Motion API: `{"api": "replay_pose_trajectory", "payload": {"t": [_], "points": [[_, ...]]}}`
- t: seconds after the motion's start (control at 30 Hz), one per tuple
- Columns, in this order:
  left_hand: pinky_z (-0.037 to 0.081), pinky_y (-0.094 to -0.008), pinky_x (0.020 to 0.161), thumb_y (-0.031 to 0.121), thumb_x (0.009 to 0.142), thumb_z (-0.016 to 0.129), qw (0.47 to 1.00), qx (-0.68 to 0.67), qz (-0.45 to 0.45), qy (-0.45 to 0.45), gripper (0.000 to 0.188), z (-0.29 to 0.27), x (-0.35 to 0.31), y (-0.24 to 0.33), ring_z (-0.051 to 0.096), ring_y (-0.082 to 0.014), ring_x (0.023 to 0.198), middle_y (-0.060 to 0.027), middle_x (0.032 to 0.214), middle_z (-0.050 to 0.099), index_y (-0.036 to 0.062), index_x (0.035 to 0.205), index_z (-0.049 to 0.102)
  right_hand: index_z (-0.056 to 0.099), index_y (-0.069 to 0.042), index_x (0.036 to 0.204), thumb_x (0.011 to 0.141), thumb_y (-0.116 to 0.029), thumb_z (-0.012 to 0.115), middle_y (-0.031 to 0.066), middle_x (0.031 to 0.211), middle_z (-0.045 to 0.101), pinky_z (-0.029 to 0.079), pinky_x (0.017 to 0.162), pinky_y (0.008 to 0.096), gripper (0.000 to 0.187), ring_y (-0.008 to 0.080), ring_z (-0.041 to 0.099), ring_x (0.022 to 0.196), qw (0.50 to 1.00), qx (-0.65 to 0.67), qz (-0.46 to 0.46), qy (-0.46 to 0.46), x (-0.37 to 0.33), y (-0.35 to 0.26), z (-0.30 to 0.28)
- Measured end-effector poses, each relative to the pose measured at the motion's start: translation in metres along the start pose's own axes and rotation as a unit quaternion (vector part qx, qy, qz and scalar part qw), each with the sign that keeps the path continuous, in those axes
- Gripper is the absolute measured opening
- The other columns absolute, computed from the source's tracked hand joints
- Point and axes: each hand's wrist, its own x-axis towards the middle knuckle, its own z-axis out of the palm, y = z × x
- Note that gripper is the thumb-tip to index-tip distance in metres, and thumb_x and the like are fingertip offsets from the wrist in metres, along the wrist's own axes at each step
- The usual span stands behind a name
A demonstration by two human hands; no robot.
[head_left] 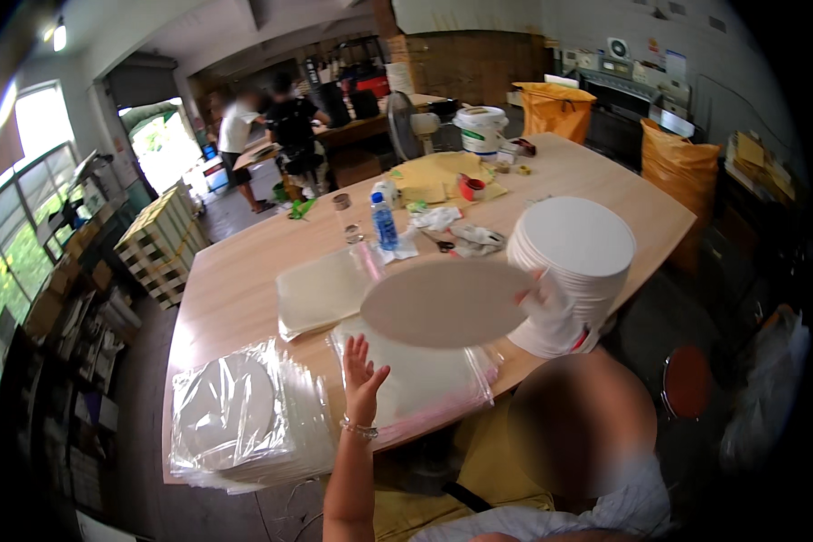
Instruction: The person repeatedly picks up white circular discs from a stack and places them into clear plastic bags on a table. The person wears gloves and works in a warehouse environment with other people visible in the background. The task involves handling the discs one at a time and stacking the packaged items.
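Observation:
My right hand point(548, 300) grips the right edge of a flat, pale round disc point(447, 305), holding it over the table beside a tall stack of white round discs point(574, 239). A whitish covering shows on this hand, blurred. My left hand point(363, 381) is raised with fingers spread and nothing in it, a beaded bracelet at its wrist. Just beyond it lies a pile of clear plastic bags point(425, 388) with pink edges, partly under the held disc. To the left, bagged discs point(230, 411) are piled in shiny clear film at the table's near left corner.
Another pile of clear sheets point(321, 294) lies farther back on the wooden table point(262, 257). Behind it stand a blue bottle point(384, 222), tape rolls point(471, 187), scissors point(441, 244), white gloves point(476, 239) and a white bucket point(481, 131). A red stool point(686, 381) stands at right. Two people work far back.

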Motion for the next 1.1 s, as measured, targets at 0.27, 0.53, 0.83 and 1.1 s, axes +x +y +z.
{"api": "replay_pose_trajectory", "payload": {"t": [0.27,0.53,0.83,1.1], "points": [[0.038,-0.0322,0.092,-0.004,0.078,0.059,0.998,0.019,-0.042,0.045,0.046,-0.069,-0.024,-0.082,0.048,-0.0173,0.106,-0.0082,0.113,0.049,0.0036,0.117,0.037,0.046,-0.001,0.101,0.077,-0.003,0.056,0.0083,0.086,0.053,0.043,0.073,0.0258,0.026,0.0124,0.050,0.078,0.964,0.126,0.192,-0.136,-0.080,0.082,0.106],[0.039,-0.0296,0.090,-0.007,0.075,0.061,0.989,-0.061,0.032,0.134,0.049,-0.048,-0.029,-0.089,0.048,-0.0183,0.104,-0.0090,0.111,0.049,0.0026,0.116,0.037,0.045,0.003,0.111,0.075,-0.009,0.059,0.0178,0.089,0.058,0.046,0.072,0.0355,0.040,0.0272,0.059,0.081,0.971,-0.006,0.087,-0.221,-0.081,0.073,0.100],[0.039,-0.0316,0.092,-0.006,0.073,0.062,0.995,0.040,0.008,0.094,0.055,-0.086,-0.022,-0.118,0.047,-0.0201,0.105,-0.0108,0.113,0.048,0.0010,0.120,0.036,0.051,-0.005,0.102,0.078,-0.007,0.054,0.0169,0.079,0.060,0.047,0.060,0.0429,0.024,0.0362,0.060,0.071,0.937,-0.179,-0.014,-0.300,-0.057,0.052,0.087],[0.034,-0.0399,0.099,0.007,0.074,0.057,0.755,0.607,0.104,-0.224,0.041,-0.074,-0.053,-0.085,0.045,-0.0368,0.112,-0.0215,0.122,0.046,-0.0019,0.114,0.048,0.053,-0.004,0.090,0.081,-0.006,0.051,0.0126,0.080,0.059,0.046,0.049,0.0344,0.010,0.0271,0.057,0.055,0.967,-0.121,-0.001,-0.225,-0.071,0.087,0.036]]}}
